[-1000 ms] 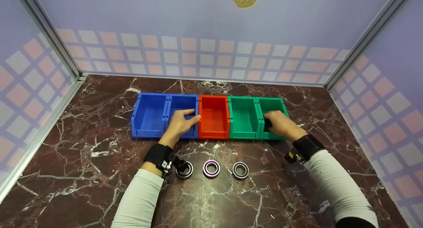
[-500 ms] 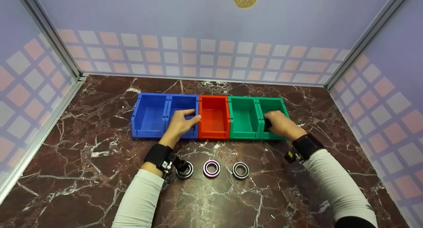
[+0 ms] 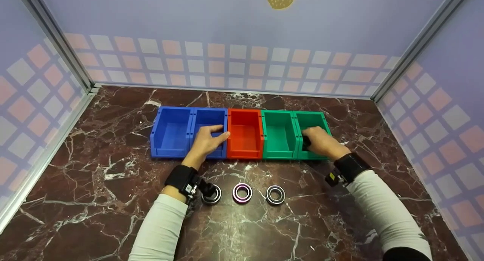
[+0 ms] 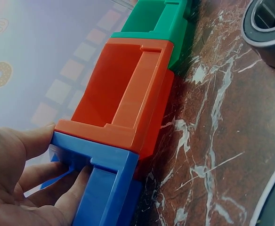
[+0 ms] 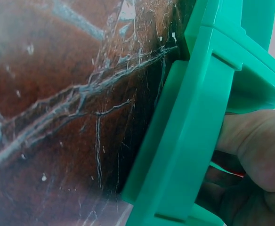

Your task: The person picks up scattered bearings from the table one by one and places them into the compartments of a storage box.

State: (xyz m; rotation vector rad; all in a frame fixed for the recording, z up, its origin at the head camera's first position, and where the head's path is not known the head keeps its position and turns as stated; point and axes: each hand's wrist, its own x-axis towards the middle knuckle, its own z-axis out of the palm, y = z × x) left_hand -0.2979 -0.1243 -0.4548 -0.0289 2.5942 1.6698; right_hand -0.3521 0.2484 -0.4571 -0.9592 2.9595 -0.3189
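My left hand (image 3: 207,140) is at the second blue bin (image 3: 208,119). Its thumb lies on the rim beside the red bin (image 3: 244,138) and its fingers reach inside; in the left wrist view the hand (image 4: 34,179) pinches that side wall. My right hand (image 3: 320,140) reaches down into the rightmost green bin (image 3: 311,119). A dark patch shows beneath it, and its fingertips are mostly hidden; whether they hold anything is unclear. In the right wrist view the thumb side of the hand (image 5: 257,150) lies behind the green front wall (image 5: 184,141).
Three ring-shaped bearings lie in front of the bins: a left one (image 3: 219,196) partly behind the wrist camera, a pinkish middle one (image 3: 235,194) and a right one (image 3: 269,196). Another blue bin (image 3: 172,130) and green bin (image 3: 280,134) complete the row. Patterned walls enclose the marble-look table (image 3: 113,200).
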